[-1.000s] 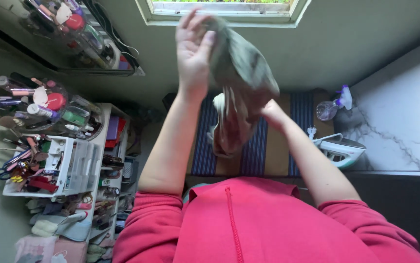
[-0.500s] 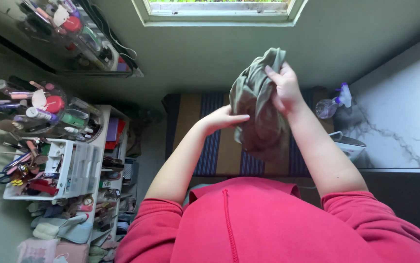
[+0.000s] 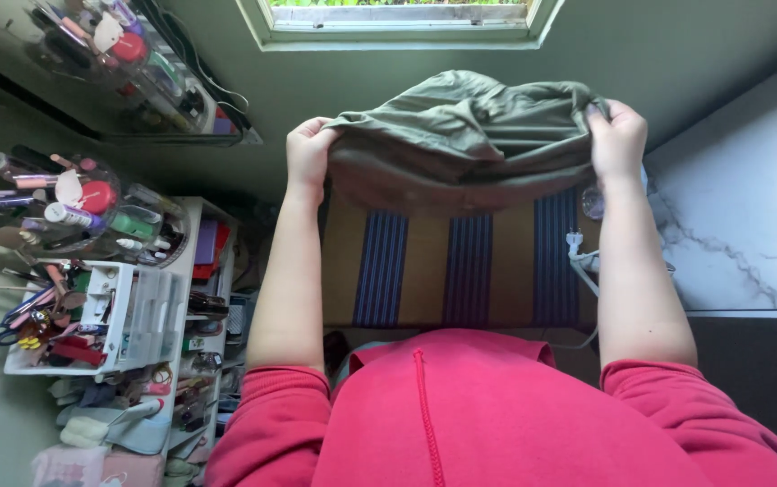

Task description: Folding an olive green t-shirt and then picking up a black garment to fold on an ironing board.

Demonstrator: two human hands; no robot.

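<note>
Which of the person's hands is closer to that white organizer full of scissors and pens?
The left hand. It grips the green cloth above and just right of the white organizer, while the right hand holds the cloth's far end, beyond the striped board.

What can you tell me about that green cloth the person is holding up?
The green cloth is a soft, olive-coloured piece of fabric, like a thin knit, wrinkled with many folds. It is held up in the air and stretched wide: the left hand pinches one end, the right hand grips the other. Its middle sags and bunches between them. It hangs above the striped ironing surface, below the window, apparently not touching the surface. Only the two hands touch it.
</note>
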